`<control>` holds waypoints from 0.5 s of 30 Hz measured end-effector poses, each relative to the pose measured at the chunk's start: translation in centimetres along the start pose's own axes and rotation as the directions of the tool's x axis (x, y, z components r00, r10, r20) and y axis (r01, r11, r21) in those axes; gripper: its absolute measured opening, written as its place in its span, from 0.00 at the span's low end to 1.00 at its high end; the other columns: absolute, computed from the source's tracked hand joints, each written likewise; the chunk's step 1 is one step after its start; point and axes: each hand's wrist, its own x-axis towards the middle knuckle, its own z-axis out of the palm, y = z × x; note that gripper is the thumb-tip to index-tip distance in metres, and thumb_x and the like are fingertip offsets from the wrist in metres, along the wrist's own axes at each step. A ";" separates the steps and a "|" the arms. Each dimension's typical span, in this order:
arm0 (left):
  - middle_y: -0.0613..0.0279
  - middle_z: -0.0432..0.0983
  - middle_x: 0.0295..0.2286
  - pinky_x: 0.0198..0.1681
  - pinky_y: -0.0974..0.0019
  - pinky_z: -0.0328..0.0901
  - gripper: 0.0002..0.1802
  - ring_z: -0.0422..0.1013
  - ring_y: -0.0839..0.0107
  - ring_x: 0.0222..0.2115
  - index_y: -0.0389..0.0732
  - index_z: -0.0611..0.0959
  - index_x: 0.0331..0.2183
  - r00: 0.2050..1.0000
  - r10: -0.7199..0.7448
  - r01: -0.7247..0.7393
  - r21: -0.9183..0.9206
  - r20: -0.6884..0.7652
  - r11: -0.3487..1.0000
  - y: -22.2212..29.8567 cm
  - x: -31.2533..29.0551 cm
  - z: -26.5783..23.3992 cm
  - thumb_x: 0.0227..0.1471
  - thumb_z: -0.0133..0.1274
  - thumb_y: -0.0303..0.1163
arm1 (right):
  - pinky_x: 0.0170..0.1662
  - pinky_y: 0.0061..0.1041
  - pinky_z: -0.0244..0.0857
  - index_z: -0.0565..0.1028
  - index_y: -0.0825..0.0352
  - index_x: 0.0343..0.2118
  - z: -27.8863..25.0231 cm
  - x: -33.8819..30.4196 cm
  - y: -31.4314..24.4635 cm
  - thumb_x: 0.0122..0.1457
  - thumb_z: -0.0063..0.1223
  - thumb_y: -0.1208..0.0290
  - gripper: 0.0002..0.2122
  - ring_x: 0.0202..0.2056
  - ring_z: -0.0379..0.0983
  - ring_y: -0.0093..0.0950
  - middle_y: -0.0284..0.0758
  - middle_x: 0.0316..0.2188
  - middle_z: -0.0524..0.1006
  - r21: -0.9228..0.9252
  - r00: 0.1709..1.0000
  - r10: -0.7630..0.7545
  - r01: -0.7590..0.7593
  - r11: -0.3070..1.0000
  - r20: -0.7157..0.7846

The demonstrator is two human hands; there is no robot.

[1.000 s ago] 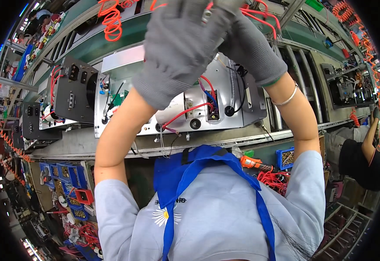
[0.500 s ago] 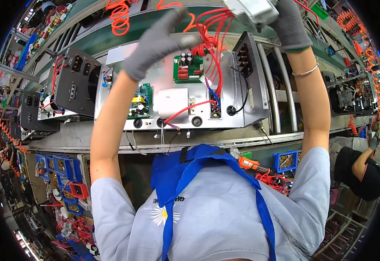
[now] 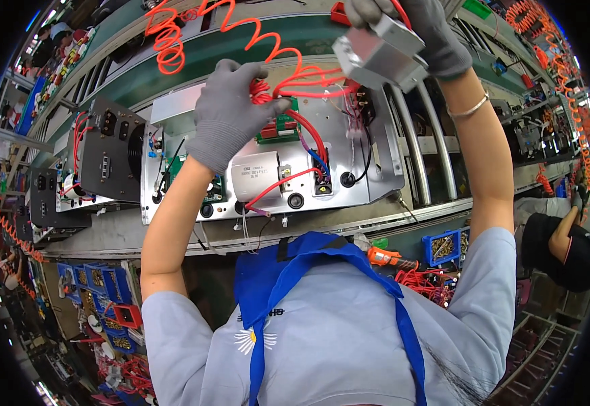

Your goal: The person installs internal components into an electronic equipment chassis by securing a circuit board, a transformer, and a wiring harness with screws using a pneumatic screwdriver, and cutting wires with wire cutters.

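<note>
My left hand (image 3: 235,115), in a grey knitted glove, is closed round a bundle of red wires (image 3: 262,91) above the open metal chassis (image 3: 369,193). High at the right, my gloved right hand (image 3: 437,42) grips a silver metal block (image 3: 384,53), raised and tilted over the chassis's far right side. Red wires run between the bundle and the block's side. On the chassis sit a white cylindrical capacitor (image 3: 257,177), a green circuit board (image 3: 282,128) partly hidden by my left hand, and a terminal block (image 3: 322,183) with red and blue wires.
Another dark-panelled chassis (image 3: 109,152) stands to the left on the line. Metal rollers (image 3: 437,145) lie to the right. Orange coiled hoses (image 3: 168,47) hang at the far side. Below are blue parts bins (image 3: 441,248) and an orange power tool (image 3: 384,257). A co-worker (image 3: 569,247) is at the right.
My left hand has lowered and closed on the red wires. The silver block has come down and turned in my right hand. The chassis appears shifted slightly left and down.
</note>
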 end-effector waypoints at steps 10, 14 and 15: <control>0.59 0.78 0.36 0.43 0.66 0.67 0.31 0.72 0.71 0.37 0.40 0.79 0.47 0.803 0.431 -0.038 -0.686 0.412 0.727 -0.6 3.9 -1.1 0.40 0.67 0.42 | 0.26 0.23 0.65 0.69 0.64 0.17 7.3 2.5 -0.9 0.65 0.37 0.42 0.29 0.18 0.71 0.25 0.33 0.11 0.70 -0.375 0.984 0.168 -0.135 0.917 0.058; 0.62 0.76 0.37 0.40 0.66 0.67 0.33 0.70 0.72 0.35 0.36 0.76 0.47 0.652 0.416 0.193 -0.669 0.634 0.718 0.1 4.1 0.2 0.41 0.67 0.42 | 0.25 0.24 0.65 0.69 0.63 0.17 5.1 2.2 0.3 0.64 0.38 0.42 0.29 0.19 0.71 0.25 0.32 0.12 0.70 -0.329 0.935 0.032 0.092 0.940 0.353; 0.62 0.76 0.36 0.39 0.66 0.67 0.32 0.70 0.72 0.34 0.36 0.76 0.46 0.655 0.481 0.147 -0.723 0.583 0.675 -0.4 3.9 0.6 0.41 0.67 0.42 | 0.25 0.24 0.65 0.69 0.63 0.16 5.1 1.9 0.7 0.64 0.38 0.42 0.29 0.19 0.71 0.26 0.33 0.12 0.70 -0.290 0.950 0.058 0.035 0.956 0.306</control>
